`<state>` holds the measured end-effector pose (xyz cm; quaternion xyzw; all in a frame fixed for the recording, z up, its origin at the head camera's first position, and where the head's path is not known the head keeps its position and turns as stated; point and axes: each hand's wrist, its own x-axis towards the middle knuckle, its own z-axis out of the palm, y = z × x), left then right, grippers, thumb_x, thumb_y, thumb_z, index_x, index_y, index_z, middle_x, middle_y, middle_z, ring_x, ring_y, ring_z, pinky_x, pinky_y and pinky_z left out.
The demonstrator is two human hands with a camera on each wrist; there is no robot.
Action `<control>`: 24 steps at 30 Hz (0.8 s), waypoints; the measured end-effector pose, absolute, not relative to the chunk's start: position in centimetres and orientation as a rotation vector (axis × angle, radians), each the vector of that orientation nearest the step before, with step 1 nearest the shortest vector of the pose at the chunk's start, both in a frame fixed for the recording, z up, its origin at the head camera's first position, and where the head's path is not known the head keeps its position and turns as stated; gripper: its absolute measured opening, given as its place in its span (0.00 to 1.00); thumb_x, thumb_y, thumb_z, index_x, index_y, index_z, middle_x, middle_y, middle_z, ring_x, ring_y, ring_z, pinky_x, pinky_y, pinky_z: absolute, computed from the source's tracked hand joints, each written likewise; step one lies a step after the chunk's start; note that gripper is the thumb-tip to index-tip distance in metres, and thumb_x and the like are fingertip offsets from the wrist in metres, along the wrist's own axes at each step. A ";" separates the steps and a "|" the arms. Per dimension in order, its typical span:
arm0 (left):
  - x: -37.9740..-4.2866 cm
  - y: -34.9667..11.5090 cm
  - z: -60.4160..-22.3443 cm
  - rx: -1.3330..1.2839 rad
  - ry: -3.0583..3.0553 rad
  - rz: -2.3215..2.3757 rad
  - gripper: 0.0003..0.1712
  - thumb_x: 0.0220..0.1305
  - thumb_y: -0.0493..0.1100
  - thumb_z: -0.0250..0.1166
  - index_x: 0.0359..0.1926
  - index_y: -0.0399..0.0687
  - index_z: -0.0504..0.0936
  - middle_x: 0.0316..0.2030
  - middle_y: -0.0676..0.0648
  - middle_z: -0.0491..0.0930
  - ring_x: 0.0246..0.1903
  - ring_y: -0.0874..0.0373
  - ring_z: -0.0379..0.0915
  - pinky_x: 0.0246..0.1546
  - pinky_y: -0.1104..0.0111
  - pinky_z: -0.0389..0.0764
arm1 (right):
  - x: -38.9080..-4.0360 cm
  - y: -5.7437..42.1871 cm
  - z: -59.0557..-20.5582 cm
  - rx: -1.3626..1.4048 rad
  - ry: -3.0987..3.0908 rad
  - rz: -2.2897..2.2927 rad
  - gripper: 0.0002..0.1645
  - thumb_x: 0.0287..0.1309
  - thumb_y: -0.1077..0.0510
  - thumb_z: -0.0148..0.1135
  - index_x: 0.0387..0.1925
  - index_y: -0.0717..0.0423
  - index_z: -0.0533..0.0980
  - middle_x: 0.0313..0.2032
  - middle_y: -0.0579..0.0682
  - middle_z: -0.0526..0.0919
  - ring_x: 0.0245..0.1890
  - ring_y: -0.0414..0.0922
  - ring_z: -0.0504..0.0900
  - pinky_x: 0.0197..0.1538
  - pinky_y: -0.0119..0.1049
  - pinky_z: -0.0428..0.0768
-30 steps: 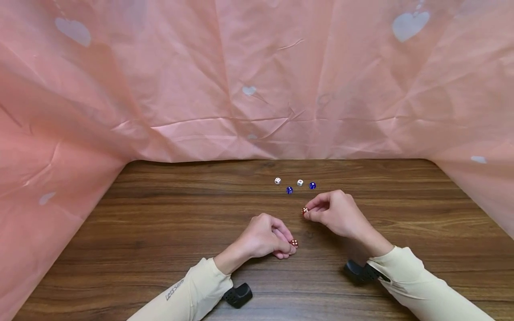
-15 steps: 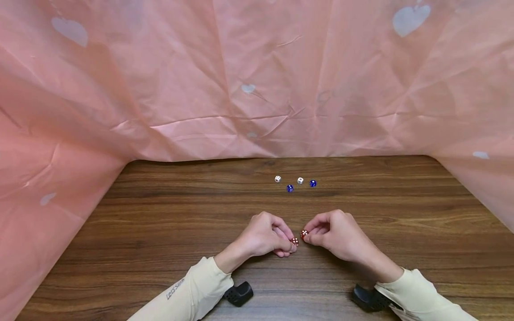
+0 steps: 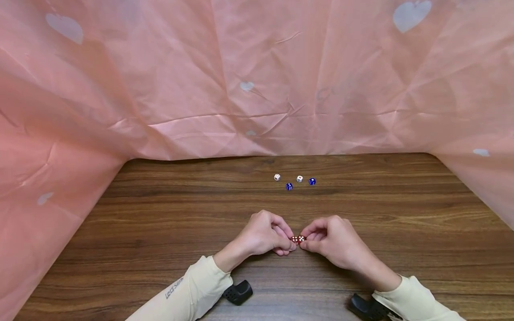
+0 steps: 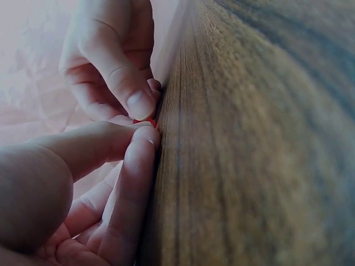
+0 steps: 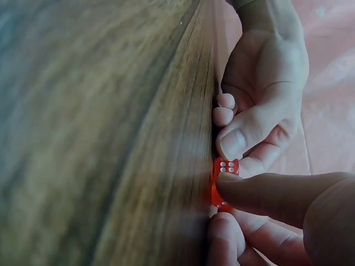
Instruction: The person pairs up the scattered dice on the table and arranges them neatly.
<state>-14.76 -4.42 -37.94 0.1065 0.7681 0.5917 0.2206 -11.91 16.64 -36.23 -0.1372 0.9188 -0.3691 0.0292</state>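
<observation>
Two red dice with white pips sit side by side on the wooden table, close together or touching. My left hand pinches the left red die between thumb and fingers. From the other side, my right hand pinches the right red die the same way. In the right wrist view, the right hand's thumb covers much of its red die, and the left hand faces it. Only a sliver of red die shows between the fingertips in the left wrist view.
Beyond the hands lie a white die, another white die, a blue die and a second blue die. A pink cloth with pale hearts hangs around the far and side edges of the wooden table.
My right hand has drawn its red die toward me and slightly left, up to the left hand's die. The left hand has stayed nearly still.
</observation>
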 end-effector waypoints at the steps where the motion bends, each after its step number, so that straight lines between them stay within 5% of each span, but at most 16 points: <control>1: -14.7 -4.5 -37.9 0.294 2.127 1.634 0.08 0.51 0.27 0.79 0.31 0.36 0.88 0.24 0.42 0.90 0.18 0.63 0.83 0.24 0.69 0.87 | -11.9 16.6 -36.3 -0.428 2.835 -1.135 0.05 0.51 0.56 0.80 0.31 0.47 0.89 0.24 0.37 0.87 0.26 0.31 0.82 0.34 0.27 0.79; 13: -14.4 -4.7 -37.9 0.287 2.142 1.627 0.08 0.51 0.28 0.80 0.31 0.38 0.89 0.24 0.43 0.90 0.17 0.64 0.82 0.23 0.70 0.86 | -11.9 16.7 -36.3 -0.414 2.786 -1.143 0.09 0.49 0.51 0.83 0.34 0.44 0.90 0.25 0.36 0.88 0.28 0.32 0.84 0.35 0.28 0.79; 24: -14.3 -4.1 -38.3 0.282 2.113 1.642 0.08 0.50 0.28 0.78 0.28 0.41 0.88 0.22 0.46 0.90 0.17 0.64 0.82 0.22 0.72 0.85 | -12.0 18.3 -36.9 -0.431 2.540 -1.324 0.15 0.53 0.58 0.81 0.42 0.59 0.90 0.30 0.47 0.91 0.29 0.33 0.84 0.34 0.28 0.81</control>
